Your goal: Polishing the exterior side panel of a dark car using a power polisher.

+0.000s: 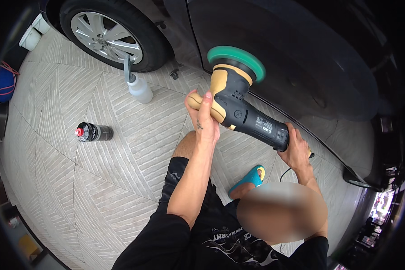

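Observation:
A black and yellow car polisher (249,111) with a green foam pad (238,60) is held in both hands beside the dark car door (290,60). My left hand (205,113) grips the polisher's front handle below its head. My right hand (294,146) is wrapped around the rear end of the body, near the cord. The pad's rim looks blurred; its face is turned towards the door, and I cannot tell whether they touch. A translucent spray bottle (141,89) stands by the wheel, and a black bottle with a red cap (96,132) is on the floor to the left.
The car's wheel (106,38) is at the top left, with a small dark object (174,74) on the tiled floor near it. White buckets (30,38) and a blue container with a red hose or cord (3,84) stand at the far left. The polisher's cord runs by my sandalled foot.

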Available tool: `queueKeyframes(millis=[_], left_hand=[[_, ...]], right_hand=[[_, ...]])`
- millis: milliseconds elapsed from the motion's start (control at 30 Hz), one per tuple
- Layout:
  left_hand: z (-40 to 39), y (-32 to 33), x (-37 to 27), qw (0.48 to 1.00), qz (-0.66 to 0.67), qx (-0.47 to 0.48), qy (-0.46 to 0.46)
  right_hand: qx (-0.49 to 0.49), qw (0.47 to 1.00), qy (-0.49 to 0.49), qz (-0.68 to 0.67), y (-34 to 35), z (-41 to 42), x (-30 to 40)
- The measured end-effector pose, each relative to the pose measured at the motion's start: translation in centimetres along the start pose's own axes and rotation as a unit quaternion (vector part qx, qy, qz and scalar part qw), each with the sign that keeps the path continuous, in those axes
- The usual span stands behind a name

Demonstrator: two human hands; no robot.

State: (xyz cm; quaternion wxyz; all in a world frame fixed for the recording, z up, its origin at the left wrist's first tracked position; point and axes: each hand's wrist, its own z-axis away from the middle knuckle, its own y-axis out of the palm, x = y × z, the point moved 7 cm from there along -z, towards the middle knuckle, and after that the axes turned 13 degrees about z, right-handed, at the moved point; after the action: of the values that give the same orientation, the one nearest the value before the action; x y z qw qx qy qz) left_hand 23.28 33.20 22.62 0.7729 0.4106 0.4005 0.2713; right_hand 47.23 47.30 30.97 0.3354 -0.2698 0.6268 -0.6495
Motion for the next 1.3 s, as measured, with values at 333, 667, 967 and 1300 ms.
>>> queueKeyframes(millis=[333, 667, 967, 1300], left_hand=[[-1.8, 0.3, -1.8, 0.999, 0.018, 0.008, 0.033], [-3.6, -0.3, -3.8, 0.998, 0.038, 0.013, 0.05], [-4.8, 1.2, -7.3, 0.996, 0.032, 0.027, 0.082], [-5.8, 0.9, -8.4, 0.997, 0.012, 0.015, 0.081]], right_hand=[[-0.035, 0.998, -0.047, -0.014, -0.5, -1.1, 1.8], [-0.046, 0.997, -0.062, -0.022, -1.5, -2.0, 3.9], [-0.084, 0.992, -0.087, -0.039, -3.5, -3.4, 6.3], [-0.083, 0.991, -0.089, -0.053, -4.3, -3.6, 7.3]])
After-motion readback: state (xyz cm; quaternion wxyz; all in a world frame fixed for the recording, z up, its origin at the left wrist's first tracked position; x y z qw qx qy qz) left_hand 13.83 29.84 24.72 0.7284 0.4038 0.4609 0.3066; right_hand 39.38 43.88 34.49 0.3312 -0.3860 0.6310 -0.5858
